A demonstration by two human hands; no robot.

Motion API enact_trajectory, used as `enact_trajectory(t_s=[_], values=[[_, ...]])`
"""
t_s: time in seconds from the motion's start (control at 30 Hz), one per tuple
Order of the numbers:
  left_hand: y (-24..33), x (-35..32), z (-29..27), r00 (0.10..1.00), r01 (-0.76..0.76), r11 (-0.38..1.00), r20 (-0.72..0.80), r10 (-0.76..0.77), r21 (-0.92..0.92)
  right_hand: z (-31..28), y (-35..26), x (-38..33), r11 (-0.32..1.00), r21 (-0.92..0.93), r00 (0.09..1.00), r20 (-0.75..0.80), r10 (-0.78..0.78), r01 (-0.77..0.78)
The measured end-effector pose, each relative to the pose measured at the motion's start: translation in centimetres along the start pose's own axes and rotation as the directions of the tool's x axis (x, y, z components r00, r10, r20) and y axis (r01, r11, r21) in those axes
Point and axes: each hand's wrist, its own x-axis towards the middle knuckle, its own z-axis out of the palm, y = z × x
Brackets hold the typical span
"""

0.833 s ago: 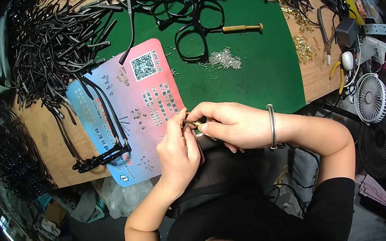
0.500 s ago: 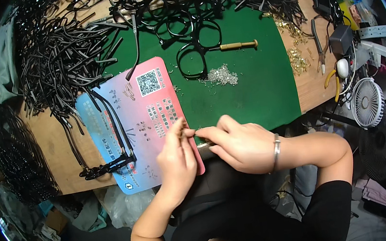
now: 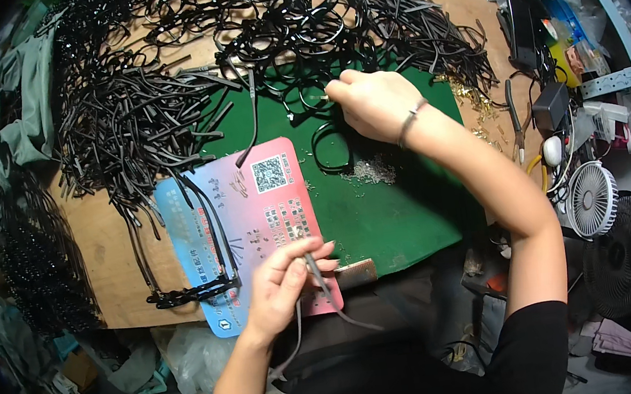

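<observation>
Head view, near to far: the left hand [image 3: 280, 284] pinches slim grey temple arms [image 3: 324, 286], their ends reaching toward the wearer, over the near part of a blue-and-pink printed sheet [image 3: 266, 212]. Beyond, on a green mat [image 3: 411, 209], clear bits [image 3: 374, 172] lie just beside a black eyeglass frame [image 3: 336, 169]. The right hand [image 3: 376, 103] has its fingertips drawn together near it; what they hold cannot be told. Black frames [image 3: 287, 31] heap the far table [image 3: 102, 258].
</observation>
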Motion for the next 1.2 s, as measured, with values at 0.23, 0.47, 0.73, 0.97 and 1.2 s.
enact_trajectory(t_s=[0.23,0.47,0.73,0.97,1.2], values=[[-0.3,-1.7,-1.5,0.962,0.055,0.886,0.261,0.076,-0.461,-0.1,0.9,0.3,0.997,0.062,0.996,-0.083,-0.037,0.042],[-0.1,-1.3,0.1,0.944,-0.069,0.984,-0.308,0.118,0.165,-4.7,-3.3,-4.5,0.970,0.239,0.959,-0.266,0.099,-0.034],[0.1,1.1,-1.3,0.784,-0.132,0.283,-0.075,0.616,0.950,0.5,-9.7,-12.0,0.286,0.771,0.781,0.615,-0.105,-0.569],[-1.3,-0.4,-1.5,0.809,-0.102,0.307,-0.101,0.580,0.946,3.0,-11.5,-12.7,0.435,0.772,0.849,0.528,-0.031,-0.464],[-2.8,0.9,1.9,0.777,-0.068,0.807,-0.476,0.411,0.586,2.5,-11.8,-12.7,0.539,0.739,0.857,0.513,-0.058,-0.405]])
